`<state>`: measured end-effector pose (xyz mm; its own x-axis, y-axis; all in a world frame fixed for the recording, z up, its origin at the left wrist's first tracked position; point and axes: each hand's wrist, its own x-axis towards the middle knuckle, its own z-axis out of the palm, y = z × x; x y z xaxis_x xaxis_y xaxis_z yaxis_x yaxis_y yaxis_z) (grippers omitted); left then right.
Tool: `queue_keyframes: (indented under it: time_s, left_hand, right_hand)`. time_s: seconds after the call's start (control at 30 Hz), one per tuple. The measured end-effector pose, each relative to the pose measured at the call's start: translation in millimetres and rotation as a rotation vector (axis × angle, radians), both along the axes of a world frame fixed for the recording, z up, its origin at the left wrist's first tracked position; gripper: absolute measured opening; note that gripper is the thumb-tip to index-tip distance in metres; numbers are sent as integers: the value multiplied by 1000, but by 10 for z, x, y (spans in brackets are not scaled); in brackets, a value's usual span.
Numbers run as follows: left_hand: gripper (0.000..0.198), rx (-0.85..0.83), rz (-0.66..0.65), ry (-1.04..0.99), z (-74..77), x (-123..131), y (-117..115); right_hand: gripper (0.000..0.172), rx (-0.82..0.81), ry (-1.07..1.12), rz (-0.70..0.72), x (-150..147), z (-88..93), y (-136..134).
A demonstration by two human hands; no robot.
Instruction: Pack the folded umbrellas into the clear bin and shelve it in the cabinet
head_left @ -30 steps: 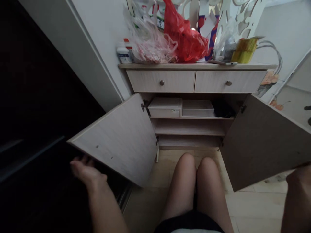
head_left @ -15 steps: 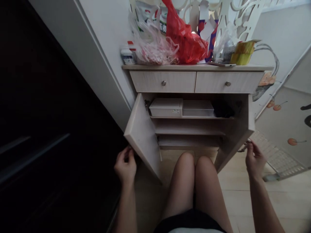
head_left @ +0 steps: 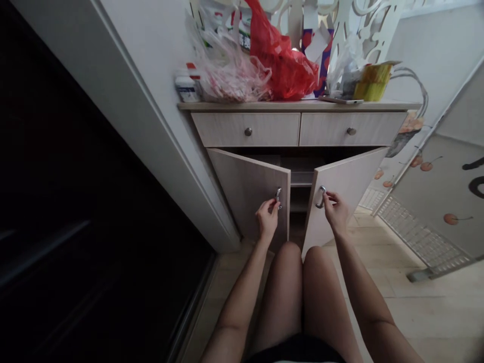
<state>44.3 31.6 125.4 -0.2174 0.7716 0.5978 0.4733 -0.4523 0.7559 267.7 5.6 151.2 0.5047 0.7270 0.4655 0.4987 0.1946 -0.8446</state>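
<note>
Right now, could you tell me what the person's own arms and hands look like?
Both arms are bare with no sleeves in view. The left hand and right hand wear no gloves, and no rings, watch or bracelets show. Dark shorts appear at the bottom edge.

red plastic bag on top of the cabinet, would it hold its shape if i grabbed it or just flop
The red plastic bag looks thin and crumpled, so it would probably flop and crinkle. It bulges, so its hidden contents likely give it some weight. Packed against the pale bag, lifting it may drag that along.
</note>
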Motion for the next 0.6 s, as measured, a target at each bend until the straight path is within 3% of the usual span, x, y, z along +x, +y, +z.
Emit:
queue_keyframes:
  time_s: [0.2,0.6]
  left_hand:
    - [13,-42,21,95,89,356,481]
    - [12,-135,-8,110,210,596,1002]
  right_hand:
    - [46,-14,-55,-42,-217,73,489]
    - [48,-63,-126,-85,-385,60,1235]
